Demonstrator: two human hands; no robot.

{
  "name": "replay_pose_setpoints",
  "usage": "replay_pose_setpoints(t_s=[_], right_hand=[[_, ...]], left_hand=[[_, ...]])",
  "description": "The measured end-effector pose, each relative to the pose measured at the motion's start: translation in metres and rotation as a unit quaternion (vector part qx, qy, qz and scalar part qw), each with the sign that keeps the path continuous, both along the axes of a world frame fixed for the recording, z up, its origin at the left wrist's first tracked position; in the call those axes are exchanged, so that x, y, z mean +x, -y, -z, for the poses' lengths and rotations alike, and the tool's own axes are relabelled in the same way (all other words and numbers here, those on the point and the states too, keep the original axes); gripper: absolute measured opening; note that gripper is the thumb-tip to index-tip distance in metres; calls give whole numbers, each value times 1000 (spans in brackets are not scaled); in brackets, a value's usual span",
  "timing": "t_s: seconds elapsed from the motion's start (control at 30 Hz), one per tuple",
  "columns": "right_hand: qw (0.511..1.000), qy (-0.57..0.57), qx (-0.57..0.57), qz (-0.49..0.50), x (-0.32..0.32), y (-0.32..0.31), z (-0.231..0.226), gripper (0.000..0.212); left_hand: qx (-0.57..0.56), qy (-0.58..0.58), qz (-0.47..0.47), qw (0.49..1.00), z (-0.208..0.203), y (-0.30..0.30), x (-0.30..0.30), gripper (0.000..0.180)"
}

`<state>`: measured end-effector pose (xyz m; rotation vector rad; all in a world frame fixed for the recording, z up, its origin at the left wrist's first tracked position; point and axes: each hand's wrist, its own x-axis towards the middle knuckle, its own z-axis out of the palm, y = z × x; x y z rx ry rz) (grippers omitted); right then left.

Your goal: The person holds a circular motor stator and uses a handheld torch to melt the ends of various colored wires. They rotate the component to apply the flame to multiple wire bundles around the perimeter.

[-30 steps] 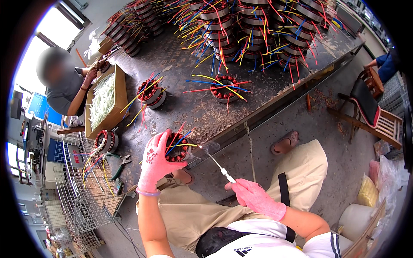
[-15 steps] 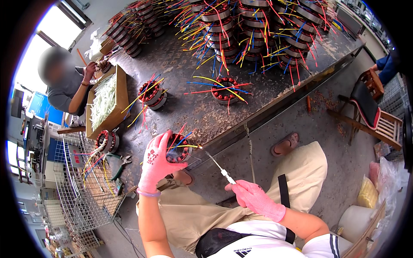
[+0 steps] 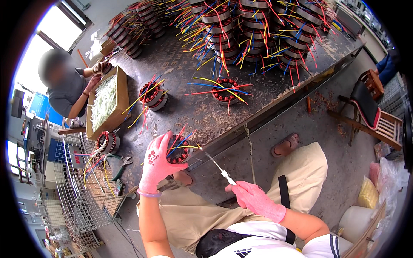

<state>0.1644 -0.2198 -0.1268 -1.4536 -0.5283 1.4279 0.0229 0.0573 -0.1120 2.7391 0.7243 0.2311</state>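
Note:
My left hand (image 3: 155, 161), in a pink glove, is closed around a motor stator (image 3: 179, 155) at the table's near edge. The stator is a ring with dark red windings, and red, blue and yellow leads stick out of it. A yellow lead (image 3: 189, 147) points right, with a small bright spot at its end. My right hand (image 3: 258, 200), also gloved in pink, grips a slim white-handled tool (image 3: 227, 175) with a thin metal shaft. The shaft's tip is close to the yellow lead's end; whether they touch I cannot tell.
Other stators (image 3: 152, 95) (image 3: 225, 91) stand on the dark table (image 3: 185, 107), with tall stacks (image 3: 256, 34) behind. At left are a carton of white sleeves (image 3: 122, 96), pliers (image 3: 120, 165) and a wire rack (image 3: 81, 202). A co-worker (image 3: 71, 88) handles a stator. A chair (image 3: 368, 105) stands right.
Smoke over the stator in my left hand has thinned, and the glow at the yellow lead's end has shrunk. My hands have barely moved. The co-worker's hands have shifted.

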Motion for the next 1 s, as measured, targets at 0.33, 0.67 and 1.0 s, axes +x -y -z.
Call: replay_pose_setpoints(t_s=[0.33, 0.67, 1.0], right_hand=[[996, -65, -36, 38, 3, 0, -1, 28], [997, -61, -41, 25, 6, -3, -2, 31], [997, -69, -39, 20, 5, -10, -4, 31]], left_hand=[[12, 6, 47, 999, -6, -5, -2, 99], [57, -8, 74, 996, -8, -7, -3, 102], [89, -3, 59, 994, -5, -6, 0, 102]])
